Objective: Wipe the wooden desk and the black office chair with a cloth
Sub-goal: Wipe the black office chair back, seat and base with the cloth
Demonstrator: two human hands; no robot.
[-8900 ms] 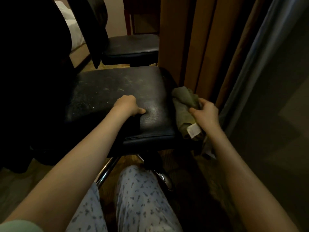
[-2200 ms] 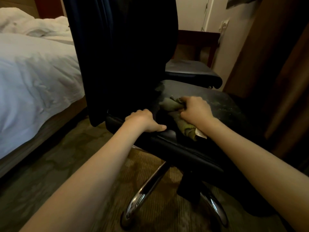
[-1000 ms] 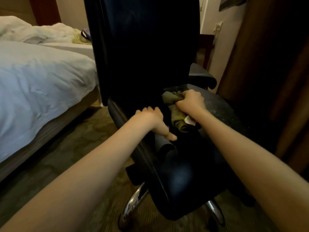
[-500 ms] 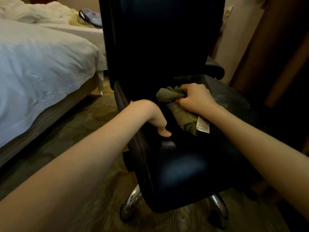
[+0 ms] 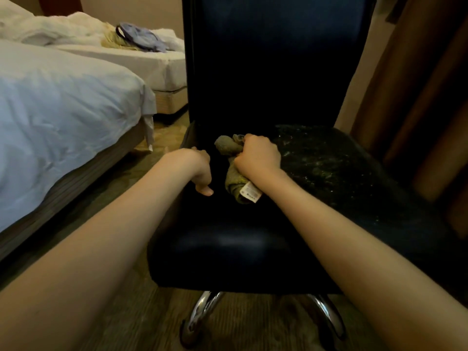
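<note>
Fingers (image 5: pixel 249 142) of the right hand (image 5: pixel 257 157) grip the cloth (image 5: pixel 226 147), label (image 5: pixel 250 195) unreadable.

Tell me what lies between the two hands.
Head view: the bunched cloth gripped by the right hand, then a dark strip of black chair up to the left hand.

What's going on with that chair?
A person is cleaning a black chair. The right hand grips a bunched green cloth low against the backrest, where it meets the seat. The left hand holds the chair's left edge. A bed stands to the left.
</note>
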